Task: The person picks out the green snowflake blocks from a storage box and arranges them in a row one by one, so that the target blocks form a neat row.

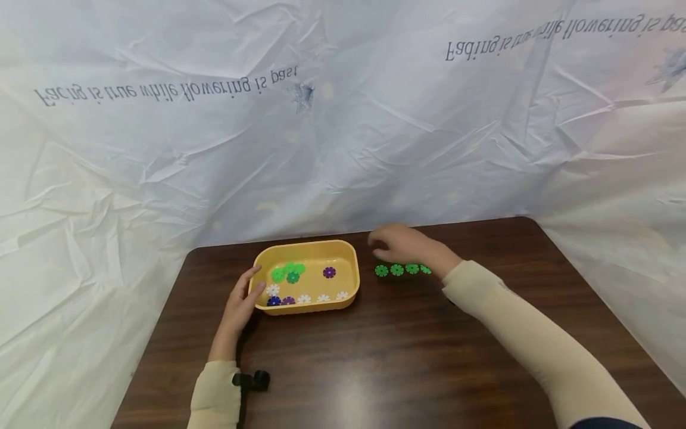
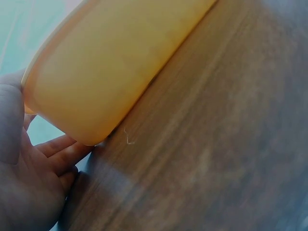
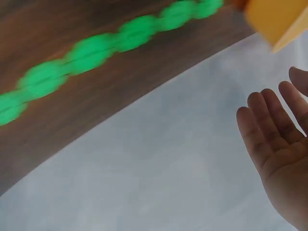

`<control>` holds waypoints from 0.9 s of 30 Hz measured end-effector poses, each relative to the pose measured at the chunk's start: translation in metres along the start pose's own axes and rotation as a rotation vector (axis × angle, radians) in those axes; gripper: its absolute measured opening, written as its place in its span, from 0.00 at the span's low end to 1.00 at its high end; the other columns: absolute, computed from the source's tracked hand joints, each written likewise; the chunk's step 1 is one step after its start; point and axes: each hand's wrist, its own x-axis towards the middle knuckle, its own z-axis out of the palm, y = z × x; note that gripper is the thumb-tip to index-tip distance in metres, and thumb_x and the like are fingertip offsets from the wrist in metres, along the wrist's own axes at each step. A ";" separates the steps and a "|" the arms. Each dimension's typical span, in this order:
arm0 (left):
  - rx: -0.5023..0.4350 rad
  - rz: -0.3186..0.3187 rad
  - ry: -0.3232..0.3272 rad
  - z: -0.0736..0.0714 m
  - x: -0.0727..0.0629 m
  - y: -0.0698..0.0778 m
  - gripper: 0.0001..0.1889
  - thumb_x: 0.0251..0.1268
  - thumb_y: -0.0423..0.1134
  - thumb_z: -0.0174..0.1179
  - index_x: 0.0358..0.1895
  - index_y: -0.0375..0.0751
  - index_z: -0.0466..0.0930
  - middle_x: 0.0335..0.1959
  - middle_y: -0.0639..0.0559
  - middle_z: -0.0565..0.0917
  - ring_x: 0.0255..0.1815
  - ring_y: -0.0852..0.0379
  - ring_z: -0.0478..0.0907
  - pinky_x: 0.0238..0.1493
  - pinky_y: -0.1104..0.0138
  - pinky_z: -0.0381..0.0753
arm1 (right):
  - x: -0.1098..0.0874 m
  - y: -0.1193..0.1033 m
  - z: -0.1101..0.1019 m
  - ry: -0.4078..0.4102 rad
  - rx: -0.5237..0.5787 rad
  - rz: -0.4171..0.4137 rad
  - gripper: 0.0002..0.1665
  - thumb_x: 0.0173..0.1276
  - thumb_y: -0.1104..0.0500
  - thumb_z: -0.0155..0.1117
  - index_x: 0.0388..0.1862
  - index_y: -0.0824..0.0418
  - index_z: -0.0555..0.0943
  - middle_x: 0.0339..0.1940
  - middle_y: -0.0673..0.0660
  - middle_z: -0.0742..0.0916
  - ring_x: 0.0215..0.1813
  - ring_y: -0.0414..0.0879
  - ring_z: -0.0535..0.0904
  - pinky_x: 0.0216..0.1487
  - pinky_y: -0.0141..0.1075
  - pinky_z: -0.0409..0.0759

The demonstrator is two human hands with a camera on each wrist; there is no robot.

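A yellow plastic tub [image 1: 308, 307] stands on the table with several flower-shaped plastic discs inside: light green [image 1: 277, 274], darker green [image 1: 292, 277], white [image 1: 303, 299], purple [image 1: 329, 272] and dark blue [image 1: 274, 301]. My left hand [image 1: 243, 301] holds the tub's left end, thumb over the rim; in the left wrist view its fingers reach under the corner. To the right of the tub, several green discs [image 1: 396, 270] lie in a row on the table. Above that row hovers my right hand [image 1: 402, 243], palm bare and fingers loosely bent in the right wrist view [image 3: 284, 139].
The dark wood table [image 1: 407, 357] ends at its back edge just behind the tub and the disc row. White printed cloth [image 1: 321, 149] hangs behind and along both sides. A black strap mount [image 1: 252, 380] sits on the left wrist.
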 end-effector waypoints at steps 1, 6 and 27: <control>0.002 0.000 0.000 0.000 0.000 0.000 0.28 0.84 0.46 0.55 0.80 0.43 0.64 0.84 0.40 0.58 0.85 0.39 0.49 0.81 0.38 0.48 | 0.010 -0.008 0.001 -0.012 0.002 -0.016 0.16 0.78 0.58 0.65 0.60 0.63 0.85 0.57 0.60 0.88 0.60 0.57 0.83 0.62 0.52 0.81; 0.005 -0.006 0.001 0.000 0.000 -0.001 0.27 0.84 0.45 0.55 0.80 0.43 0.65 0.84 0.39 0.58 0.85 0.38 0.49 0.81 0.38 0.48 | 0.054 -0.041 0.016 -0.103 0.028 -0.056 0.18 0.80 0.58 0.63 0.62 0.64 0.85 0.58 0.60 0.88 0.60 0.55 0.84 0.63 0.49 0.80; 0.006 0.011 0.009 -0.001 -0.002 0.000 0.27 0.84 0.42 0.55 0.79 0.41 0.65 0.84 0.39 0.59 0.85 0.39 0.50 0.81 0.40 0.50 | 0.109 -0.105 0.101 -0.219 0.078 -0.049 0.13 0.79 0.65 0.58 0.47 0.56 0.90 0.46 0.50 0.81 0.41 0.40 0.70 0.43 0.34 0.71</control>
